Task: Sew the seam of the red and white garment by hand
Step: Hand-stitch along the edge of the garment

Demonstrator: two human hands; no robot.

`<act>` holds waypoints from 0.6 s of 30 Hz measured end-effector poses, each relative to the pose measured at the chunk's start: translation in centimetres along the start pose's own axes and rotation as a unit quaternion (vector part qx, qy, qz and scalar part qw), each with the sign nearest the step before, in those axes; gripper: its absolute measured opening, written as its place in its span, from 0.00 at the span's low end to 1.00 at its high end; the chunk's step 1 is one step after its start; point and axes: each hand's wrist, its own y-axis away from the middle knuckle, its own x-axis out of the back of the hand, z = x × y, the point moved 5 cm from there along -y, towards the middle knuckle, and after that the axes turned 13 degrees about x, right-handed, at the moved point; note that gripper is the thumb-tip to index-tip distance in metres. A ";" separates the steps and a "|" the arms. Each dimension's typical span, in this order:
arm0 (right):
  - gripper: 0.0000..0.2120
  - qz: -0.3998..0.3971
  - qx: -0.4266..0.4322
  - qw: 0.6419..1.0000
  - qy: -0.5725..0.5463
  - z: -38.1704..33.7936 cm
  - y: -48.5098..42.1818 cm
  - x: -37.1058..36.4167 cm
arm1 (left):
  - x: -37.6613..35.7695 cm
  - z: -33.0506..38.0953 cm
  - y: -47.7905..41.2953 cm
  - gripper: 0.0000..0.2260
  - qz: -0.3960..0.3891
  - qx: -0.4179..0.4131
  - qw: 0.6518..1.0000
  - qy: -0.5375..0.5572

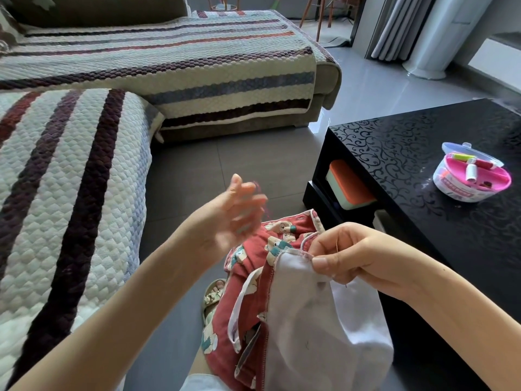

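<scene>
We find the garment (296, 320) low in the middle, hanging over the lap. The right hand (346, 258) grips its upper edge. The left hand (239, 210) is raised up and to the left, apart from the cloth, with thread (260, 198) at its blurred fingers. A foot (214, 294) rests on the floor (239, 159), just left of the garment. The sofa (70, 193) fills our left in 2 sections, 1 beside us and 1 running across behind. On our right stands the table (423, 165). The sewing box (473, 176) sits on its top, spools (470, 172) inside. A container (349, 184) sits on the shelf beneath.
</scene>
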 end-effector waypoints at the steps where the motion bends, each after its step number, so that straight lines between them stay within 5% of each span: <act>1: 0.07 0.002 0.000 1.000 0.000 0.0 0.0 0.0 | -0.3 -0.5 0.4 0.19 0.016 0.006 0.996 -0.092; 5: 0.03 0.017 0.003 1.000 -0.006 0.3 0.3 0.5 | -1.3 -3.0 1.8 0.40 -0.029 -0.004 0.946 -0.323; 6: 0.03 0.019 0.003 1.000 -0.004 0.3 0.3 0.7 | -1.3 -3.5 2.1 0.39 -0.050 -0.009 0.937 -0.346; 10: 0.05 0.027 -0.006 0.999 0.017 0.8 0.8 0.9 | -1.6 -4.0 3.3 0.10 -0.100 -0.032 0.950 -0.295; 18: 0.11 0.059 0.012 0.996 0.071 -0.2 1.5 -0.2 | -1.9 -3.8 5.5 0.05 -0.132 0.013 0.970 -0.204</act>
